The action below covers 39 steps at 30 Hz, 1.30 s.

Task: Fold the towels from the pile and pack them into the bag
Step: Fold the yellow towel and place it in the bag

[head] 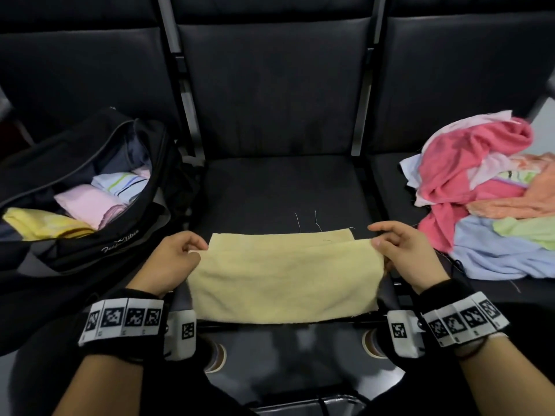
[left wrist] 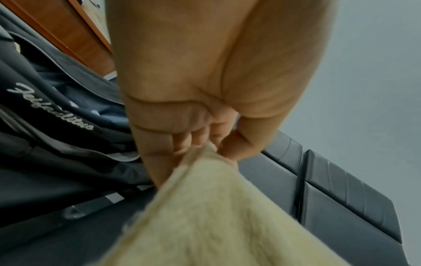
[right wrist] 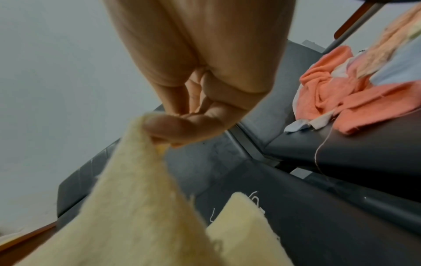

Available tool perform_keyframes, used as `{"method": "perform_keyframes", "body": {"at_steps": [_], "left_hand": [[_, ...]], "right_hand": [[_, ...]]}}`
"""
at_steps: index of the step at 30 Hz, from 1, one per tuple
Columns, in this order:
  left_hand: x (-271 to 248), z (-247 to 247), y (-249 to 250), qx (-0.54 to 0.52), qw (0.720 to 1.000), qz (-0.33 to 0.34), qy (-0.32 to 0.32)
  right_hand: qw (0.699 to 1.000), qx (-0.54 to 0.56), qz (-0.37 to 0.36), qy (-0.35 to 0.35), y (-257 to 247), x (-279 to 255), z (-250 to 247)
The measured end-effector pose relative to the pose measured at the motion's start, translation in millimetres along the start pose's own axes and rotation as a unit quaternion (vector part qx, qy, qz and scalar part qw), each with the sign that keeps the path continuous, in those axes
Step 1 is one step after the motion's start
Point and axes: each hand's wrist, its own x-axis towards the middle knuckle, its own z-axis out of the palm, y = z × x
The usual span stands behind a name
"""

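Observation:
A pale yellow towel (head: 282,277) lies doubled over on the front of the middle black seat (head: 279,190), its upper layer lifted. My left hand (head: 177,256) pinches the upper layer's left corner, seen close in the left wrist view as towel (left wrist: 205,216) between thumb and fingers (left wrist: 180,144). My right hand (head: 399,247) pinches the right corner; the towel (right wrist: 127,207) hangs from that thumb, and the lower layer's corner (right wrist: 243,216) lies on the seat. An open black bag (head: 90,190) on the left seat holds folded towels. The towel pile (head: 486,199) sits on the right seat.
Seat backs (head: 270,70) rise behind all three seats. Metal armrest bars (head: 362,115) divide the seats. Loose threads (head: 306,220) lie just beyond the towel's far edge. My feet (head: 216,355) show below the seat's front edge.

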Motion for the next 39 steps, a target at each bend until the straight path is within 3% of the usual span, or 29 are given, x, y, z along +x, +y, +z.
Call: {"method": "perform_keyframes", "body": {"at_steps": [5, 10, 18, 24, 32, 35, 37, 39], "left_hand": [[28.8, 14.3, 1.2, 0.02, 0.998, 0.013, 0.053], [36.2, 36.2, -9.0, 0.042, 0.996, -0.027, 0.069], [64.8, 42.4, -5.4, 0.042, 0.992, -0.029, 0.116], [51.9, 59.6, -32.7, 0.076, 0.992, -0.075, 0.06], [26.2, 56.8, -45.9, 0.136, 0.986, -0.093, 0.015], [20.7, 58.0, -43.8, 0.147, 0.985, -0.094, 0.01], [17.9, 62.0, -42.2, 0.153, 0.984, -0.088, -0.001], [14.8, 70.2, -38.9, 0.157, 0.985, -0.076, -0.018]], "right_hand": [[0.998, -0.039, -0.003, 0.056, 7.1, 23.3, 9.0], [0.995, -0.08, 0.018, 0.055, 19.5, 39.5, 23.6], [0.985, -0.155, 0.014, 0.079, 32.0, 69.4, 33.4], [0.942, -0.314, 0.117, 0.003, 57.0, 52.9, 33.8], [0.918, -0.342, 0.198, -0.035, 57.3, 30.9, 42.9], [0.95, -0.24, 0.195, -0.047, 53.8, 31.4, 40.2], [0.975, -0.149, 0.167, 0.003, 46.6, 34.6, 28.6], [0.977, -0.142, 0.145, 0.058, 40.4, 39.9, 15.3]]}}
